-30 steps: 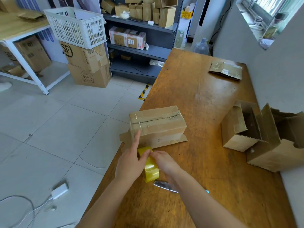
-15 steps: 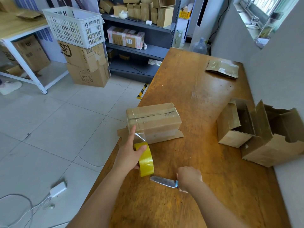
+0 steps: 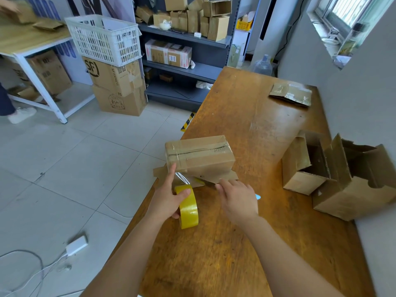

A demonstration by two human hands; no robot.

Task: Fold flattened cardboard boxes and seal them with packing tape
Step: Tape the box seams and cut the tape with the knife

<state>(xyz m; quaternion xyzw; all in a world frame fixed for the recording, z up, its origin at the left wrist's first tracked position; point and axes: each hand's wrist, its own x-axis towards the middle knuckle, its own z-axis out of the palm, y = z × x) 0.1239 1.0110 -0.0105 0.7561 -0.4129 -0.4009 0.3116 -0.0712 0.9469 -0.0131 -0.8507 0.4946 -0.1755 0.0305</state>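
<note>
Table (image 3: 267,125) w/ box (image 3: 199,155); tile floor (image 3: 75,157), shelves (image 3: 182,69), leg(?) (image 3: 4,99) left.

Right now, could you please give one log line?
left hand holds tape roll | right hand grips knife near tape strand | box top taped

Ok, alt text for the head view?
Left hand holds a yellow tape roll, its strip stretched to a taped cardboard box on a table. Right hand holds a knife, blade toward the strip. Two open boxes stand at right.
</note>
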